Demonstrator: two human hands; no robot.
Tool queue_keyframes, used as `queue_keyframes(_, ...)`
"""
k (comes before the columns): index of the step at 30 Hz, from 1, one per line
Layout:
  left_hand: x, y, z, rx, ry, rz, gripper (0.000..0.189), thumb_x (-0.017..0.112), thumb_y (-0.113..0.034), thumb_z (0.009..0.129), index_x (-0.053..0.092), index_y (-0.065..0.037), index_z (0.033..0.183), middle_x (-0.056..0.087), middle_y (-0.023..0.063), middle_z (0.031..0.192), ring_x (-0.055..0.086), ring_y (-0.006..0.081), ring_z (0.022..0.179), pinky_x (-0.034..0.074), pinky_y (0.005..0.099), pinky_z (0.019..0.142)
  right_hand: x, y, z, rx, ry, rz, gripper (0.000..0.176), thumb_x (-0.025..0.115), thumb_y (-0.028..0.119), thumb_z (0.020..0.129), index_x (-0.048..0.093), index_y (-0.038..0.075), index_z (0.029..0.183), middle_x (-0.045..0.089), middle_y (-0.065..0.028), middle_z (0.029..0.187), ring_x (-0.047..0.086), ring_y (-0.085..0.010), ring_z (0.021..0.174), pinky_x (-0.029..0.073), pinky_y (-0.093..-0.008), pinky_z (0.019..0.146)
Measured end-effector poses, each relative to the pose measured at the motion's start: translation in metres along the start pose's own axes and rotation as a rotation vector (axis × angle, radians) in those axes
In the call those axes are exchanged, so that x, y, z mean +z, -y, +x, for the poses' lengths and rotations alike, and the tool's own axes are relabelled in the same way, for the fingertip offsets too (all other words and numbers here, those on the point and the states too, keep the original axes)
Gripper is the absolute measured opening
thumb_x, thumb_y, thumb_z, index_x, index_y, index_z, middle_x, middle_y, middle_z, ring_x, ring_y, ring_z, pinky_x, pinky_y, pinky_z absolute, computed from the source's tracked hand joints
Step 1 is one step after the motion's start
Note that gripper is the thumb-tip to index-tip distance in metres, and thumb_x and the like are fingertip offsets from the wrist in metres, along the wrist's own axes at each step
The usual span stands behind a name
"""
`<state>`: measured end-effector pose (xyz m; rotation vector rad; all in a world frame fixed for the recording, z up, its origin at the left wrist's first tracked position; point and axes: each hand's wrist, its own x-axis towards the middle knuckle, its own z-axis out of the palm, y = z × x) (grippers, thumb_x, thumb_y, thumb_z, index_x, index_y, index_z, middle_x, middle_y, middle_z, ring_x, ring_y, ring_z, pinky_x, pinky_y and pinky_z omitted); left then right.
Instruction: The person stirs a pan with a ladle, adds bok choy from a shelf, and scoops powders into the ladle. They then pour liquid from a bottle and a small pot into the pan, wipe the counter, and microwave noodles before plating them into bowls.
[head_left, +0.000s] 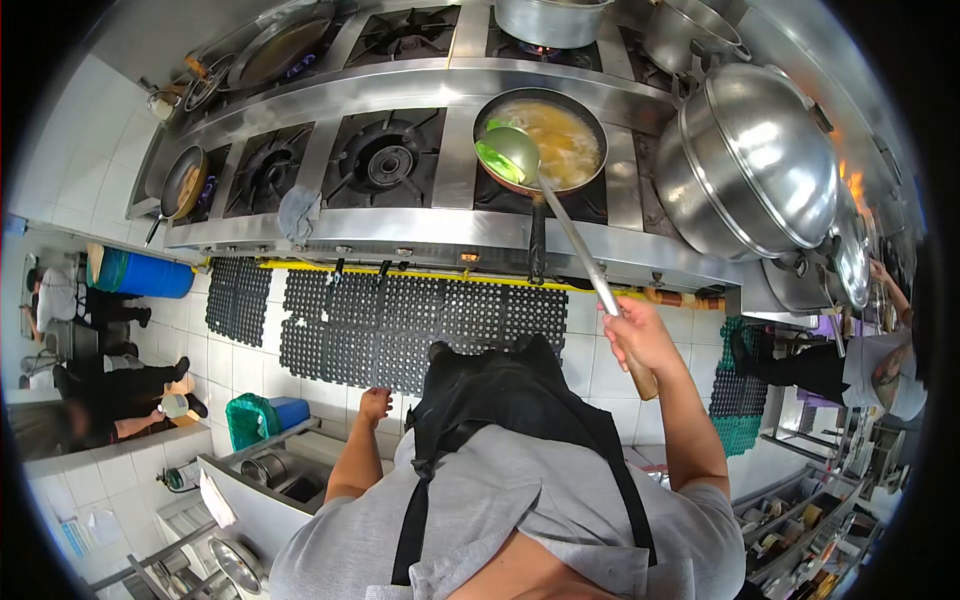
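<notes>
My right hand [636, 335] grips the wooden end of a long steel ladle [512, 152]. The ladle's bowl holds something green and hovers over the near rim of a frying pan [590, 125] of yellow, soupy food on a lit front burner. My left hand [375, 404] hangs low at my side with its fingers loosely curled and nothing in it, above the black floor mats [400, 320]. I wear a grey shirt and a black apron.
A large lidded steel steamer [750, 160] stands right of the pan, with flames behind it. Other pans and pots sit on back and left burners. A counter with steel bowls [262, 470] is at my left. Other people stand far left and far right.
</notes>
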<state>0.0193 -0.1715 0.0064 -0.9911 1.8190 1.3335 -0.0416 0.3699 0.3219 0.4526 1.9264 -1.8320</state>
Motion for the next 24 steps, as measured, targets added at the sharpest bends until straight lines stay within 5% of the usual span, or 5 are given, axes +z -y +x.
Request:
queue_keyframes(9,0.033,0.035,-0.027,-0.066,-0.094,-0.048,0.022,0.062,-0.026,0.086,0.060,-0.008,0.100,0.063,0.0031,0.074,0.060,0.0169,0.060,0.043,0.0312,0.049,-0.066,0.010,0.010,0.077,0.222,0.698,0.031,0.049,0.016,0.094,0.053,-0.004,0.117,0.047,-0.0023,0.068,0.039,-0.0065,0.039,0.033,-0.0216,0.027)
queue_keyframes(24,0.061,0.087,-0.044,-0.113,-0.097,-0.171,0.022,0.065,-0.025,0.085,0.058,-0.010,0.100,0.062,0.0025,0.072,0.058,0.0164,0.055,0.042,0.0332,0.045,-0.103,0.013,0.035,0.113,0.319,1.028,0.039,0.037,0.018,0.098,0.039,-0.007,0.128,0.044,-0.0080,0.074,0.044,-0.0130,0.044,0.040,-0.0262,0.027)
